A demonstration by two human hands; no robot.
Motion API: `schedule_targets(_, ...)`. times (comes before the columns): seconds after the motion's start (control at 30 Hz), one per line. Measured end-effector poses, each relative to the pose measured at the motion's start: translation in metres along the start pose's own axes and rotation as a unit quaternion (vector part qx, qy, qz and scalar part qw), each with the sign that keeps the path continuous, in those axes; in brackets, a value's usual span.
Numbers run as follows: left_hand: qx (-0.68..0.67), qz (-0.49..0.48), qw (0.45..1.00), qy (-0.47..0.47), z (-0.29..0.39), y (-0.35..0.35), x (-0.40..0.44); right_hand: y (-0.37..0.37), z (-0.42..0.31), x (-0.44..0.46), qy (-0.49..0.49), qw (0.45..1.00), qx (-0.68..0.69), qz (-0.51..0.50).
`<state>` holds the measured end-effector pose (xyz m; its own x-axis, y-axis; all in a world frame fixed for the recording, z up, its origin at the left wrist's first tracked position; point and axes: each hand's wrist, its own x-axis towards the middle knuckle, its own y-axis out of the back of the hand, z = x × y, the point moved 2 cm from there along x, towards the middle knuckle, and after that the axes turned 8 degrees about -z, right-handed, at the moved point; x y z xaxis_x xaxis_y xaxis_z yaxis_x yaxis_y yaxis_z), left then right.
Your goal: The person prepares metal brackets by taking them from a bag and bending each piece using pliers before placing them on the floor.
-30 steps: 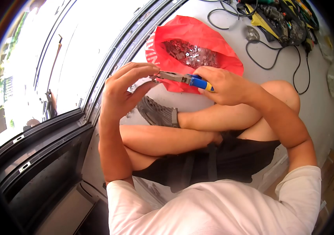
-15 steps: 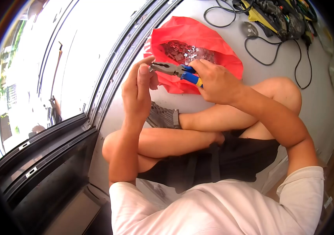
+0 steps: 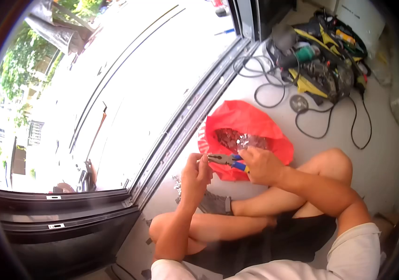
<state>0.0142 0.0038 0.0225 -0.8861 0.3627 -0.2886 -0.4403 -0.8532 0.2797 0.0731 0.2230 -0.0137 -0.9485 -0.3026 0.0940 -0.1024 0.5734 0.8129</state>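
Pliers [image 3: 223, 159] | right hand [image 3: 266, 166]: grip closed round handles [image 3: 241, 166] | left hand [image 3: 195, 179] at tip [image 3: 211, 158], seemingly to steady (its hold: can't tell)

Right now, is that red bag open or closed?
Open. Beyond the pliers, the red bag gapes, with many small shiny pieces visible through its mouth.

Pliers [image 3: 221, 159]: grey metal head, blue-and-yellow handles, slightly spread. Held just below and right of frame centre, head pointing left, handles sloping slightly down to the right.
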Motion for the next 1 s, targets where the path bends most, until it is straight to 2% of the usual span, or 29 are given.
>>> schedule_targets(0.03,-0.010,0.010,1.000,-0.017,0.007,-0.001,0.006,0.003,0.005,0.006,0.013,1.000,-0.018,0.002)
schedule_targets(0.17,0.092,0.051,0.994,0.001,0.005,0.005,0.008,0.001,0.012,0.004,0.011,0.999,-0.035,0.022)
schedule_targets(0.27,0.084,-0.069,0.994,0.027,0.005,0.015,0.006,-0.002,0.015,0.000,0.022,0.999,-0.036,0.017)
schedule_targets(0.3,0.082,-0.069,0.994,0.033,0.005,0.020,0.005,-0.001,0.014,-0.001,0.022,0.999,-0.032,0.012)
schedule_targets(0.37,0.231,-0.089,0.968,-0.035,0.007,0.022,0.005,0.004,0.014,-0.002,0.029,0.997,-0.062,0.025)
schedule_targets(0.4,0.240,-0.096,0.964,-0.055,0.013,0.019,0.002,0.004,0.014,-0.003,0.016,0.998,-0.066,0.014)
schedule_targets(0.47,0.319,-0.088,0.935,-0.125,0.012,0.016,0.001,0.012,0.016,-0.003,0.057,0.995,-0.081,0.009)
schedule_targets(0.63,0.309,-0.160,0.924,-0.160,0.011,0.015,-0.004,0.019,0.019,-0.009,0.097,0.989,-0.109,0.013)
schedule_targets(0.7,0.303,-0.174,0.926,-0.142,0.008,0.017,-0.002,0.020,0.020,-0.010,0.091,0.989,-0.118,-0.003)
schedule_targets(0.77,0.289,-0.228,0.925,-0.093,0.008,0.020,-0.001,0.019,0.020,-0.011,0.088,0.988,-0.125,-0.018)
schedule_targets(0.97,0.309,-0.231,0.917,-0.101,0.011,0.017,0.001,0.020,0.023,-0.011,0.102,0.988,-0.113,-0.013)
schedule_targets(1.0,0.266,-0.249,0.928,-0.079,0.015,0.018,-0.002,0.022,0.021,-0.011,0.107,0.988,-0.110,-0.013)
